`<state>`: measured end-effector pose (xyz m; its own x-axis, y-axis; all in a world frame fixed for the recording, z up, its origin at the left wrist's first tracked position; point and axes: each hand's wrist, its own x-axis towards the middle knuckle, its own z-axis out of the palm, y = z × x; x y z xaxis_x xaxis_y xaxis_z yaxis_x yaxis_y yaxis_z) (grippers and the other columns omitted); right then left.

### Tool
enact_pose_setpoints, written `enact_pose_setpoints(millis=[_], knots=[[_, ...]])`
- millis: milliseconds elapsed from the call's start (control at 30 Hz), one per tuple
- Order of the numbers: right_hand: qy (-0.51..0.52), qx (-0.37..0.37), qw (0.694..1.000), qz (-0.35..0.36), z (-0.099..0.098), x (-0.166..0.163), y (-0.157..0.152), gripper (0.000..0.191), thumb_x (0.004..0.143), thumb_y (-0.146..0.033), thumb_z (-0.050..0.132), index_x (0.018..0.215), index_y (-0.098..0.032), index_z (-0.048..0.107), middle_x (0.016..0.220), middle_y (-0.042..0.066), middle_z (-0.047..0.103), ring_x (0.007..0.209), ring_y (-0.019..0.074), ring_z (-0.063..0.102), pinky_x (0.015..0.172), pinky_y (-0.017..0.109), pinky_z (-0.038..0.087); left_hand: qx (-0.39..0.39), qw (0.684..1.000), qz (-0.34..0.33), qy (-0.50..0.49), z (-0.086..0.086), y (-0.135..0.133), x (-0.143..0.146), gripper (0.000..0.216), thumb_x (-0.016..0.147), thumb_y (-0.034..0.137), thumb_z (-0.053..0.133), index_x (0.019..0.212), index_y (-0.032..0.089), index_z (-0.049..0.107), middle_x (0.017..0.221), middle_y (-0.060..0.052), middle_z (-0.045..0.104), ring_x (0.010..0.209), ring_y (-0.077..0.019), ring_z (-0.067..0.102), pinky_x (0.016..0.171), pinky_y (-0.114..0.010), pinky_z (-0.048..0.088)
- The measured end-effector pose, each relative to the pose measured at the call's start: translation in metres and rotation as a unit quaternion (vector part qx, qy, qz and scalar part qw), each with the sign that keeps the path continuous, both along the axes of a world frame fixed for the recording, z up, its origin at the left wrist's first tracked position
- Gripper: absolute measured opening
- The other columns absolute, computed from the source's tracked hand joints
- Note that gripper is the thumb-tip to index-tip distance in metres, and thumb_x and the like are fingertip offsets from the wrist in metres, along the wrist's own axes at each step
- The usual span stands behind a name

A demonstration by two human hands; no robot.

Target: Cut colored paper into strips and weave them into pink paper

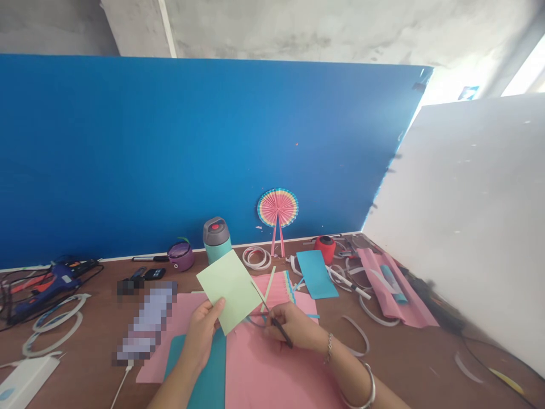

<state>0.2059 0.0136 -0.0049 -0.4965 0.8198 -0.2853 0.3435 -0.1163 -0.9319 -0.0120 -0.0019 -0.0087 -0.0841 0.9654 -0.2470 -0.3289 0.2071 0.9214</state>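
Note:
My left hand pinches the lower edge of a light green paper sheet, holding it tilted above the table. My right hand is closed on dark scissors whose blades meet the sheet's right edge. A thin green strip hangs off that edge. Under both hands lie pink paper sheets and a teal sheet. A pleated pink piece lies just behind the scissors.
A finished paper fan leans on the blue board. Along the back stand a teal bottle, a purple pot and a red round object. A blue glue gun lies left; white strips and pink paper lie right.

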Motion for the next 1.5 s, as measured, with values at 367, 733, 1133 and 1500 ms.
enact_pose_setpoints(millis=[367,733,1133,1500], knots=[[0.015,-0.017,1.0,-0.008,-0.006,0.0,0.001,0.015,0.063,-0.027,0.063,0.067,-0.014,0.056,0.051,-0.003,0.056,0.043,0.0085,0.051,0.039,0.017,0.035,0.002,1.0,-0.008,0.024,0.002,0.0,0.001,0.049,0.066,0.045,0.071,0.101,0.012,0.068,0.094,-0.012,0.073,0.084,-0.0274,0.067,0.073,-0.035,0.051],[0.007,-0.002,1.0,0.002,-0.005,0.001,0.002,0.01,0.065,-0.022,0.058,0.061,-0.015,0.051,0.044,-0.005,0.051,0.039,0.0071,0.046,0.037,0.016,0.032,0.002,1.0,-0.017,0.011,0.006,-0.001,0.003,0.046,0.067,0.044,0.072,0.099,0.011,0.068,0.093,-0.012,0.073,0.087,-0.0278,0.067,0.075,-0.036,0.051],[0.02,-0.018,1.0,-0.016,0.001,-0.002,-0.001,0.012,0.062,-0.023,0.062,0.066,-0.015,0.053,0.048,-0.003,0.056,0.044,0.0095,0.051,0.04,0.017,0.034,0.002,1.0,-0.014,0.011,0.009,-0.003,0.006,0.045,0.065,0.043,0.073,0.096,0.011,0.068,0.094,-0.012,0.073,0.09,-0.029,0.066,0.075,-0.035,0.051],[-0.004,0.002,1.0,-0.019,-0.001,0.0,0.0,0.01,0.065,-0.02,0.059,0.061,-0.016,0.05,0.045,-0.005,0.052,0.041,0.0081,0.047,0.039,0.017,0.032,-0.005,1.0,-0.012,0.01,0.013,-0.004,0.008,0.044,0.061,0.044,0.074,0.092,0.012,0.07,0.09,-0.012,0.074,0.086,-0.0288,0.067,0.076,-0.036,0.051]])
